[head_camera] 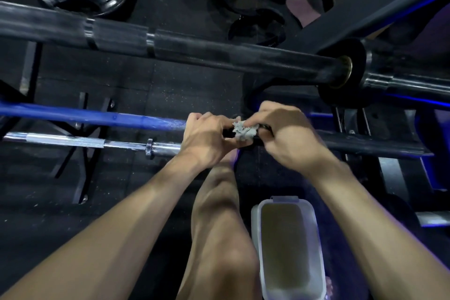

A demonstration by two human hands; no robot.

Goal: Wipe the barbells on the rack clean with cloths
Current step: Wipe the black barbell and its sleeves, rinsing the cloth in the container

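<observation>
Both hands work a crumpled grey cloth (244,130) on a black barbell (365,145) over dark rubber gym flooring (136,80).

The left hand (207,136) and right hand (285,133) pinch the cloth between curled fingers. Left of the grip run a blue bar (85,114) and a chrome barbell (97,142); beyond it, a thicker black barbell (194,48). Below the grip, a translucent tub (316,251) holds murky liquid.

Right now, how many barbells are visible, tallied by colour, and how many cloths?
Black barbell: 2, counting the lower black bar under the hands
Blue barbell: 1
Chrome barbell: 1
Grey cloth: 1
Total: 5
</observation>
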